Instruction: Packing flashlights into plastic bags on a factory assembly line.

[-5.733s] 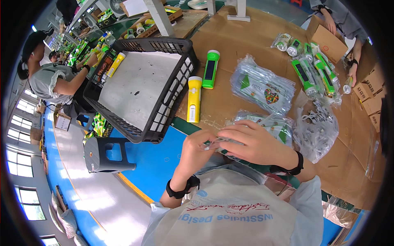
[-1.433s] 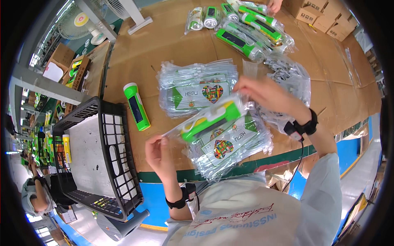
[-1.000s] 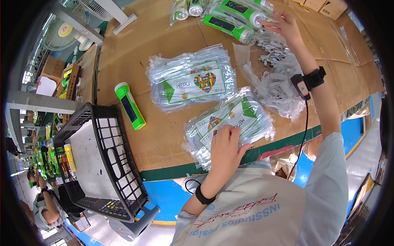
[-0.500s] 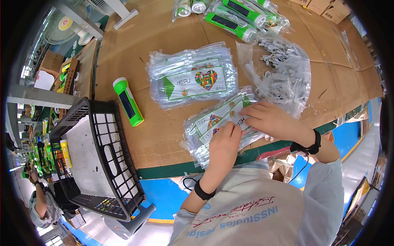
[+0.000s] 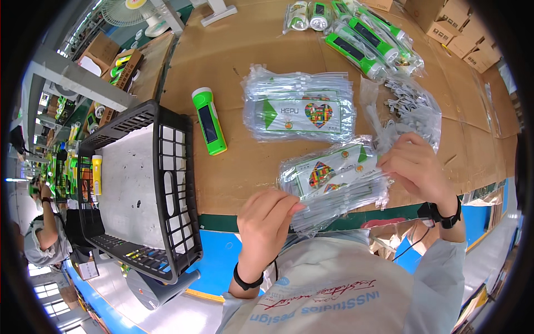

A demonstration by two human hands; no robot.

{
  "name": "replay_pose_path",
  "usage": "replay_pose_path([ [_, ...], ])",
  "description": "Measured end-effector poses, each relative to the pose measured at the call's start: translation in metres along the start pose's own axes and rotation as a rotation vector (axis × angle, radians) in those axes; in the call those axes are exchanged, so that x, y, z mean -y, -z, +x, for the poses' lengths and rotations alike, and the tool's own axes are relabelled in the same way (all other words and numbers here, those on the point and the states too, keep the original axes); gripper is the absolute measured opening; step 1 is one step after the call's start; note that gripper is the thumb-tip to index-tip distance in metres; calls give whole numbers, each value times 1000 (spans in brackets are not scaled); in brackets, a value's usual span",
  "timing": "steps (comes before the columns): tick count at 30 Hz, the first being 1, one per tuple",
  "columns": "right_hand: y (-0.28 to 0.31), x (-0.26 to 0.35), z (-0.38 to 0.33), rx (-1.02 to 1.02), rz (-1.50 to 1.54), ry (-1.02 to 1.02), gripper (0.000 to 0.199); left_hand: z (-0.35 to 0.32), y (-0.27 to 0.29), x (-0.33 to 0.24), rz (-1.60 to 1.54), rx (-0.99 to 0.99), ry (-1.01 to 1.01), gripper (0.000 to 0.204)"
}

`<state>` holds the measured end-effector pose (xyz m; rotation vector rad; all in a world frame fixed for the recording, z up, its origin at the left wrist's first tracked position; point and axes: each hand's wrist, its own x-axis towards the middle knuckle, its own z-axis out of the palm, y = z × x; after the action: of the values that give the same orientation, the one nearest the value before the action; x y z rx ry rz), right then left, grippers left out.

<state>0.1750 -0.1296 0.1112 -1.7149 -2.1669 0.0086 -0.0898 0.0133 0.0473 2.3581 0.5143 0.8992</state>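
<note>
Both hands, left hand [image 5: 267,214] and right hand [image 5: 414,167], gripped the near stack of clear printed bags [image 5: 334,181] at opposite ends with closed fingers, steadying it at the tabletop [image 5: 233,67] edge, centre frame.

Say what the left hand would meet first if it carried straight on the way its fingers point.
Probably the near stack of clear printed bags: the left hand points its fingertips right at that stack's lower left edge, seemingly touching already.

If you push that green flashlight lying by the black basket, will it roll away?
Probably a little. The green flashlight looks rounded and lies on its side on the flat cardboard-covered table, so a sideways push could roll it. Its wider head might make it curve rather than go straight. It looks like hard plastic, likely stiff, not floppy.
</note>
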Motion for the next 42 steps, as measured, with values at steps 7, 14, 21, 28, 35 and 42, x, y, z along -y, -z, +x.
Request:
replay_pose_path([
  [7,-6,19,33,64,-124,-17,28,-26,-3,4,-350,-17,271,14],
  [14,-49,69,67,78,47,305,20,-38,3,18,-425,-34,369,12],
  [21,-71,49,108,287,-57,314,24,-49,22,17,-415,-172,347,21],
  [28,-74,1,153,702,629,98,24,-86,44,47,-537,-47,626,23],
  [35,-155,15,241,135,99,413,44,-101,64,43,-600,-130,446,19],
  [42,-190,4,280,84,-398,615,32,-105,61,34,-840,-180,260,16],
])
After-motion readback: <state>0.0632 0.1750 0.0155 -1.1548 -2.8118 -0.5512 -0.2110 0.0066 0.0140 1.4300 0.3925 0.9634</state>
